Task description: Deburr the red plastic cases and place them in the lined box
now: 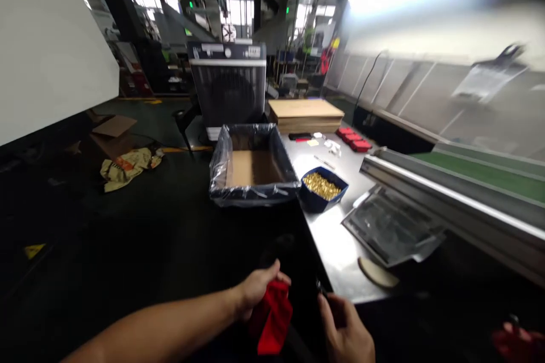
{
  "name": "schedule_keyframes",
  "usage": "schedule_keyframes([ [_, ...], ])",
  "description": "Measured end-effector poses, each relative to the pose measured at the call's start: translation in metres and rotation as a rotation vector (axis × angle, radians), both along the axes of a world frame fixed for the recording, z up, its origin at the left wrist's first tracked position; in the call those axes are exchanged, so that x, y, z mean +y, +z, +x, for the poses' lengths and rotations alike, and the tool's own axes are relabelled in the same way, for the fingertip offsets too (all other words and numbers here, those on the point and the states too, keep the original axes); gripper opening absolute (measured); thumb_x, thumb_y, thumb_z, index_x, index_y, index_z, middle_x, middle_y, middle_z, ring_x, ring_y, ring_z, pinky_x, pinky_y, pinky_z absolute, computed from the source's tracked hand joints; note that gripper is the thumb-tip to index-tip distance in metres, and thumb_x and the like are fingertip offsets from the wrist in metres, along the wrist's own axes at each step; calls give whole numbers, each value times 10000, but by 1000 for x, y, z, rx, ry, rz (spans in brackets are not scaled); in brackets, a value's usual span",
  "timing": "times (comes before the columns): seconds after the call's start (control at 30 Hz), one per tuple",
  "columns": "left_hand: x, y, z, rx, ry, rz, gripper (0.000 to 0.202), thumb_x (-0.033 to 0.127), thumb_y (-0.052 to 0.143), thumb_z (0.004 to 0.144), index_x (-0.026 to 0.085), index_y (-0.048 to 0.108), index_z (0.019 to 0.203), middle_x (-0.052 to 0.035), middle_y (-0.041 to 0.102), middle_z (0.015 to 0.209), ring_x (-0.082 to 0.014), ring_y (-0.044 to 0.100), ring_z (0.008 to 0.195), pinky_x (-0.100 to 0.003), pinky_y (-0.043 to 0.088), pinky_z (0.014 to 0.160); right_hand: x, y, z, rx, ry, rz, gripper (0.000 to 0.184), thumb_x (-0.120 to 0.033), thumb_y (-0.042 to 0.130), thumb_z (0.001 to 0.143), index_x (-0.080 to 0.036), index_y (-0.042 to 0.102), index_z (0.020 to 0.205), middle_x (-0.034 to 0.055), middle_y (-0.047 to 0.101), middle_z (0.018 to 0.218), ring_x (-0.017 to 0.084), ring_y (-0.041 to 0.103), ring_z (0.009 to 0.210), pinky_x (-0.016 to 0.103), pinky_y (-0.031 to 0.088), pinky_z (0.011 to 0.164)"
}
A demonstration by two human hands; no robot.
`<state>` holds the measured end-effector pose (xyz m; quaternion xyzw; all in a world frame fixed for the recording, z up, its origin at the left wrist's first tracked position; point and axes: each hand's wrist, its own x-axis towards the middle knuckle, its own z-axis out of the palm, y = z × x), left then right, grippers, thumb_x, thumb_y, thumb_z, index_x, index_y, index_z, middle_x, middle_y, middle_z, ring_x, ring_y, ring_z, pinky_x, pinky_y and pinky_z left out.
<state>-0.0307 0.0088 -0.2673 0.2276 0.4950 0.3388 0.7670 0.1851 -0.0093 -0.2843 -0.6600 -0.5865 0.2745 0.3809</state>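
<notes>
Fingers (272, 271) of the left hand (255, 292) are pinched shut on the top edge of a floppy red fabric pouch (272, 317), thumb on top, so it hangs down at the bottom of the view, just off the near corner of the shiny steel counter (336, 244). The right hand (347, 332) sits just beside the pouch with its fingers (326, 302) loosely curled. There might be something small and dark at the fingertips, but it's too murky there and I honestly can't tell whether they hold anything.

Containers next. The closest one on the counter is a clear, flat plastic blister tray (392, 227), which looks like it has nothing in it. A round tan disc (377, 273) lies right at its near edge. Farther back is a small dark blue bin (313, 199) heaped with little brass-coloured parts (322, 184). Right against its left side sits a big cardboard box lined with a clear plastic bag (251, 195), and only the brown bottom shows inside. Behind those are a few flat red cases (353, 139) in a row and a stack of flat tan cardboard boxes (304, 113).

Along the right runs a green conveyor belt with a metal rail (451, 195). Off to the left, a crumpled yellow bag (128, 165) is lying on the dark floor.
</notes>
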Motion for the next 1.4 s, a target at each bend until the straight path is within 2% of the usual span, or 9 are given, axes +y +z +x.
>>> schedule_keyframes([
  [0.07, 4, 7, 4, -45, 64, -15, 956, 972, 566, 619, 125, 662, 1050, -88, 657, 902, -193, 613, 770, -345, 470, 809, -9, 25, -8, 42, 122, -38, 418, -607, 614, 861, -245, 705, 1049, 37, 781, 947, 202, 752, 796, 269, 630, 667],
  [0.13, 6, 17, 7, -89, 94, -30, 957, 963, 513, 683, 108, 651, 1090, -108, 669, 932, -203, 623, 805, -348, 477, 828, -9, 47, -18, 49, 226, -5, 375, -532, 615, 893, -249, 698, 1124, 33, 776, 995, 170, 745, 805, 234, 622, 681],
  [0.2, 6, 29, 9, -111, 114, -36, 940, 950, 487, 719, 100, 653, 1083, -108, 666, 907, -201, 615, 798, -346, 477, 820, -10, 63, -28, 28, 330, 35, 308, -462, 606, 919, -254, 700, 1125, 18, 769, 949, 138, 725, 748, 207, 604, 653],
  [0.3, 3, 43, 11, -109, 139, -27, 962, 961, 521, 681, 84, 665, 1049, -105, 649, 878, -195, 591, 780, -343, 464, 800, -12, 74, -42, -5, 418, 84, 248, -417, 595, 936, -246, 704, 1079, -2, 748, 860, 105, 695, 678, 175, 579, 613],
  [0.43, 1, 52, 10, -116, 140, -29, 968, 957, 574, 640, 75, 671, 1030, -116, 647, 906, -200, 583, 794, -353, 451, 805, -14, 74, -51, 12, 418, 98, 228, -407, 601, 938, -232, 708, 1037, -11, 741, 793, 85, 683, 620, 137, 555, 566],
  [0.83, 1, 52, 14, -72, 114, -43, 1020, 979, 617, 532, 80, 692, 1009, -103, 641, 873, -205, 576, 791, -369, 432, 831, -14, 69, -47, 70, 388, -78, 334, -507, 601, 906, -224, 742, 1015, 39, 768, 831, 135, 707, 632, 173, 560, 521],
  [1.03, -1, 53, 16, -39, 105, -24, 996, 970, 617, 555, 84, 698, 1003, -96, 636, 868, -194, 561, 779, -359, 427, 807, -12, 74, -41, 57, 473, -127, 284, -471, 578, 931, -248, 735, 1012, -3, 752, 782, 98, 666, 575, 148, 538, 540],
  [1.2, -2, 52, 17, -86, 83, -27, 982, 975, 594, 576, 98, 688, 1008, -83, 630, 866, -182, 561, 763, -340, 422, 786, -15, 75, -35, -10, 452, 2, 240, -409, 569, 951, -234, 705, 1042, 10, 760, 842, 110, 693, 632, 157, 551, 561],
  [1.4, -2, 52, 18, -206, 24, -89, 906, 955, 528, 684, 93, 672, 921, -84, 624, 812, -180, 574, 727, -339, 445, 762, -12, 77, -36, -238, 537, 376, 208, -298, 582, 965, -192, 648, 1131, 23, 717, 860, 93, 699, 713, 153, 578, 668],
])
